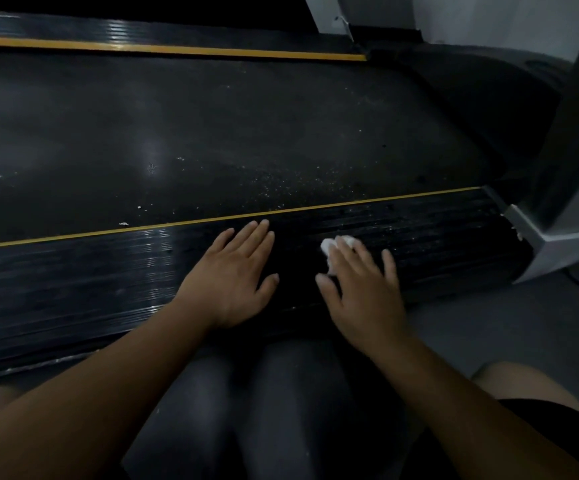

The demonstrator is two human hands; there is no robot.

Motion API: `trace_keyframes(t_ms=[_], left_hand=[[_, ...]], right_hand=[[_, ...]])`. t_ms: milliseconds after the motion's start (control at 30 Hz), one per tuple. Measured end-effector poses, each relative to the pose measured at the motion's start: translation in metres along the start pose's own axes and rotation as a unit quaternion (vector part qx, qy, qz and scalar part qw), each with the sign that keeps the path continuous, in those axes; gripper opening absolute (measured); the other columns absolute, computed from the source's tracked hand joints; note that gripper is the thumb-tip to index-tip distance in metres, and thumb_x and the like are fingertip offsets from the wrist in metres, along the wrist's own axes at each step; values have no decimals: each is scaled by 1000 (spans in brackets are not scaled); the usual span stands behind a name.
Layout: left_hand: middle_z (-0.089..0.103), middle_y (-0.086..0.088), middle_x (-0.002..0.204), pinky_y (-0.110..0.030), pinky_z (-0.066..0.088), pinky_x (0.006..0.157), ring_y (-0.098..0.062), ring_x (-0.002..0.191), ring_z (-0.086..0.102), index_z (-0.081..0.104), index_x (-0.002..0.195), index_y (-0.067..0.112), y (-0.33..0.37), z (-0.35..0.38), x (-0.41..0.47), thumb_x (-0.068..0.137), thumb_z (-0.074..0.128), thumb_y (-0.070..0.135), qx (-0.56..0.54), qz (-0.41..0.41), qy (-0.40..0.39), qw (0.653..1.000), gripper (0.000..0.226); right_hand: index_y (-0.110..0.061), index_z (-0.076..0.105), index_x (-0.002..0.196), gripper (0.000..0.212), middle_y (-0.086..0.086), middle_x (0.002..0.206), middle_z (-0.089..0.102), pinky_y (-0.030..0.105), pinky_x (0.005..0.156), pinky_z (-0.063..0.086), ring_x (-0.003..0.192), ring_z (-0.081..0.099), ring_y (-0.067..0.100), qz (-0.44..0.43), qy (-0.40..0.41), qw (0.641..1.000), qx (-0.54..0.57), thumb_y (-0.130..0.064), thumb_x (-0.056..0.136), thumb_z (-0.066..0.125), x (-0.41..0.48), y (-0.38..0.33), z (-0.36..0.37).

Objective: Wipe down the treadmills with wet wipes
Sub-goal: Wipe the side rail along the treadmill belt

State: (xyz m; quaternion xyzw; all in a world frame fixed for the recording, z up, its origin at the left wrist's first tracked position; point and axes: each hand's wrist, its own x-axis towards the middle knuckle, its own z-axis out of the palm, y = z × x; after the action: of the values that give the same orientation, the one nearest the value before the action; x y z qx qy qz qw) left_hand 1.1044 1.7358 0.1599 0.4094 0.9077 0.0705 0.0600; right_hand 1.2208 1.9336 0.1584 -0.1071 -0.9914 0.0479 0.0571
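Leftward the side rail point(73, 278) lies open; rightward a grey upright point(567, 245) blocks.

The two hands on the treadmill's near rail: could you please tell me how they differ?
The left hand lies bare on the rail; the right hand presses a white wipe under its fingers. The left hand's fingertips reach nearly to the yellow stripe; the right hand's stop short. Both lie flat, fingers straight.

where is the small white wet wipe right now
In the head view, the small white wet wipe sits right of centre under the right hand, pressed on the treadmill's near black ribbed side rail.
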Motion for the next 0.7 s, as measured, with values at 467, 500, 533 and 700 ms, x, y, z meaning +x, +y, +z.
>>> trace_keyframes(t_ms=[467, 500, 533, 700], left_hand=[[-10, 0, 168, -35, -5, 126, -11, 153, -13, 3, 161, 16, 1, -1, 0, 82, -5, 63, 3, -3, -4, 1000, 92], [-10, 0, 168, -35, -5, 126, -11, 153, -13, 3, 161, 17, 2, -1, -1, 82, -5, 63, 1, -4, -5, 1000, 92], [-10, 0, 168, -35, -5, 126, -11, 153, -13, 3, 161, 17, 2, -1, -1, 82, -5, 63, 1, -4, -5, 1000, 92], [-9, -1, 168, -36, -5, 126, -11, 154, -12, 3, 161, 17, 2, 0, 0, 83, -5, 63, 6, -6, -2, 1000, 91]], right_hand=[[-22, 31, 156, 70, -1, 165, 26, 49, 124, 4, 155, 13, 17, 4, -13, 999, 34, -57, 97, 16, 4, -34, 9], [-22, 32, 156, 70, -1, 165, 27, 49, 124, 5, 154, 15, 17, -14, -14, 1000, 21, -57, 98, 17, -3, -29, 8], [-22, 33, 156, 70, -2, 164, 28, 50, 123, 6, 154, 16, 17, -18, -18, 1000, 6, -58, 98, 18, -7, -20, 6], [-25, 35, 153, 79, -3, 164, 28, 52, 124, 4, 155, 10, 19, 49, -21, 998, 26, -61, 91, 4, 29, -17, -3]])
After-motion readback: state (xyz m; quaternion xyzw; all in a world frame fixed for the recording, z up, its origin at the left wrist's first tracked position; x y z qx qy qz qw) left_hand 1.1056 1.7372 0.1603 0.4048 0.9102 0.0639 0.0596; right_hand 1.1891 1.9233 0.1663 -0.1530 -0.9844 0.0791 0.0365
